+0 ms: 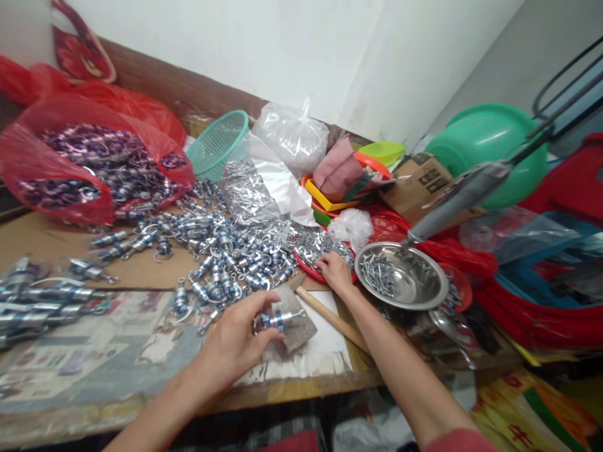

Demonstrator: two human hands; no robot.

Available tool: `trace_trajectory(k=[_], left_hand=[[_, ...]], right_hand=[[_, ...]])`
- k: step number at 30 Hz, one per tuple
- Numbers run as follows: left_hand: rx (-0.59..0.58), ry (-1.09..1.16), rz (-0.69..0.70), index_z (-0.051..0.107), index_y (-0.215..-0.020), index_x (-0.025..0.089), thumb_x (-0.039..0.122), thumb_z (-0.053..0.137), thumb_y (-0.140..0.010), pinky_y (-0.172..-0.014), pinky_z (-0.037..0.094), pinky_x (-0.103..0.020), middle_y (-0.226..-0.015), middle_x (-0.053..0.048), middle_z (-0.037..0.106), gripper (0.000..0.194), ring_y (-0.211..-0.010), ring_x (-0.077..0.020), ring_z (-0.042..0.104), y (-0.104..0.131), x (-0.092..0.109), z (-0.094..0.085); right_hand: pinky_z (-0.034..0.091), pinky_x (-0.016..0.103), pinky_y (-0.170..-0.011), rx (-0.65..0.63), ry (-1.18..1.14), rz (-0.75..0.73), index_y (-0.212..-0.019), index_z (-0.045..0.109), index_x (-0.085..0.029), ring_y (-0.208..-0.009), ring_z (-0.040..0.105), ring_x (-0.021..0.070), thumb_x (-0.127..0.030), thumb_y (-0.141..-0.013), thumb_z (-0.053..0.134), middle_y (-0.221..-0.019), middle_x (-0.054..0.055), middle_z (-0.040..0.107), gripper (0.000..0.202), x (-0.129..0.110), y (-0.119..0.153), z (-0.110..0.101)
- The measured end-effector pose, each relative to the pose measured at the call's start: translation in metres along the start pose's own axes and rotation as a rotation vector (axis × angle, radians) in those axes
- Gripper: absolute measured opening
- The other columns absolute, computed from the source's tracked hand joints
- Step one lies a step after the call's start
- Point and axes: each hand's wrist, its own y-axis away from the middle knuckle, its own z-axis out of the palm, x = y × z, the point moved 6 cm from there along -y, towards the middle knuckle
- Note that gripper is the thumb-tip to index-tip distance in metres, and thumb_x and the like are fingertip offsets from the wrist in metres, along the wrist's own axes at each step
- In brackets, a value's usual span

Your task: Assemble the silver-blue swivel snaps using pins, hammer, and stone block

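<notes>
My left hand (pixel 247 333) is closed round a silver-and-blue cylindrical metal fitting (pixel 277 320), with a small eye loop at its right end. The fitting is over a grey metal block (pixel 298 331) on the bench. Beside the block lies a hammer (pixel 330 319) with a wooden handle. My right hand (pixel 336 273) reaches into a red tray (pixel 308 270) of small flat silver metal pieces (pixel 315 243). Its fingers are pinched together at the pile, and what they hold is too small to make out. Many similar fittings (pixel 226 251) are heaped left of the tray.
A steel bowl (pixel 443 295) of metal pins stands right of my right forearm, with a grey-handled tool (pixel 461 198) above it. Behind are a red bag (pixel 42 176) of purple fittings, a teal basket (pixel 219 144), a cardboard box (pixel 419 185) and a green basin (pixel 490 144).
</notes>
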Motion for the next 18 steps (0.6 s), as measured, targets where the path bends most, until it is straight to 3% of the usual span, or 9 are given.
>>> trace_trajectory(k=[3, 5, 11, 18], left_hand=[[-0.032, 0.028, -0.074, 0.064, -0.072, 0.017, 0.022, 0.069, -0.060, -0.055, 0.046, -0.025, -0.064, 0.000, 0.066, 0.014, -0.059, -0.0158, 0.059, -0.001, -0.006, 0.011], [-0.025, 0.074, -0.070, 0.067, -0.066, 0.016, 0.021, 0.069, -0.061, -0.058, 0.048, -0.025, -0.066, -0.002, 0.069, 0.008, -0.062, -0.0170, 0.062, 0.000, -0.008, 0.013], [-0.017, 0.107, -0.034, 0.072, -0.077, 0.019, 0.018, 0.059, -0.071, -0.080, 0.049, -0.031, -0.090, -0.008, 0.072, 0.015, -0.085, -0.0198, 0.065, 0.008, -0.012, 0.013], [0.051, 0.117, -0.010, 0.073, -0.076, 0.022, 0.020, 0.060, -0.070, -0.080, 0.051, -0.032, -0.091, -0.007, 0.072, 0.014, -0.084, -0.0204, 0.066, 0.015, -0.014, 0.012]], right_hand=[[0.039, 0.024, -0.070, 0.002, -0.034, 0.001, -0.090, 0.066, -0.021, -0.081, 0.056, 0.0162, -0.029, -0.079, 0.055, -0.087, 0.004, 0.061, 0.018, 0.002, 0.000, 0.000], [0.039, 0.025, -0.070, 0.001, -0.066, -0.005, -0.094, 0.065, -0.024, -0.082, 0.056, 0.0169, -0.033, -0.076, 0.058, -0.089, 0.003, 0.062, 0.022, 0.001, -0.002, 0.002], [0.041, 0.027, -0.069, 0.062, -0.182, 0.039, -0.075, 0.069, -0.024, -0.079, 0.058, 0.0186, -0.029, -0.072, 0.060, -0.082, 0.002, 0.065, 0.011, 0.005, -0.005, 0.006], [0.044, 0.029, -0.069, 0.180, -0.428, 0.054, -0.085, 0.066, -0.017, -0.071, 0.060, 0.0175, -0.028, -0.072, 0.057, -0.076, 0.004, 0.067, 0.019, -0.001, 0.008, -0.017]])
